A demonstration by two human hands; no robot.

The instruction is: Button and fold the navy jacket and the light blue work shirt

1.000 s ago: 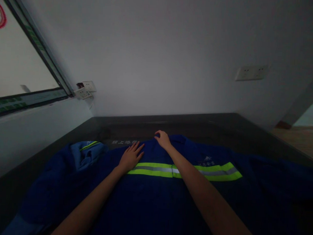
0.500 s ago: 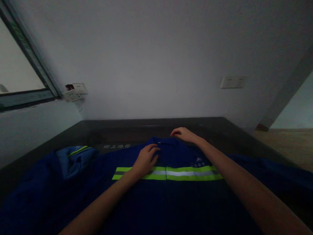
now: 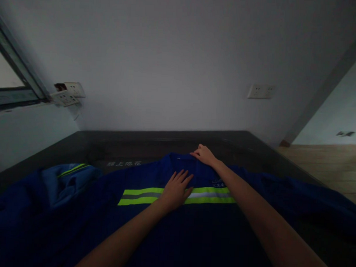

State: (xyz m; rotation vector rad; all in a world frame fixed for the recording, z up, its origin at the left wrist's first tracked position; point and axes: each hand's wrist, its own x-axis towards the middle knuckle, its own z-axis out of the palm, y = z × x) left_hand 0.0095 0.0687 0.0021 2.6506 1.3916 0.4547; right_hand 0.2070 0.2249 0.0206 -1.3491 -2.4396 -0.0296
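- Presently, the right hand (image 3: 204, 154) is at the middle of the frame, by the right corner of the collar (image 3: 183, 157); its fingers are bent and close together, but I cannot tell if this grip pinches the cloth.
- The left hand (image 3: 177, 188) lies lower, with fingers a little spread and palm down on the chest of the blue jacket (image 3: 192, 227); its grip is wide and appears to hold nothing.
- The collar lies just left of the right hand in the frame, so this hand is the nearer one; the left fingertips point up toward the neck opening.
- The jacket lies in the lower half of the frame: its body goes from the collar down to the bottom edge, and its reflective band (image 3: 140, 196) runs across, under the left hand.
- At the lower right, a sleeve (image 3: 287, 184) extends toward the frame edge; at the lower left, a lighter blue cloth (image 3: 67, 182) is bunched up.
- Beyond the collar, a dark strip of the table (image 3: 119, 137) shows before the wall (image 3: 168, 71), so I judge the room to be larger sideways than forward.
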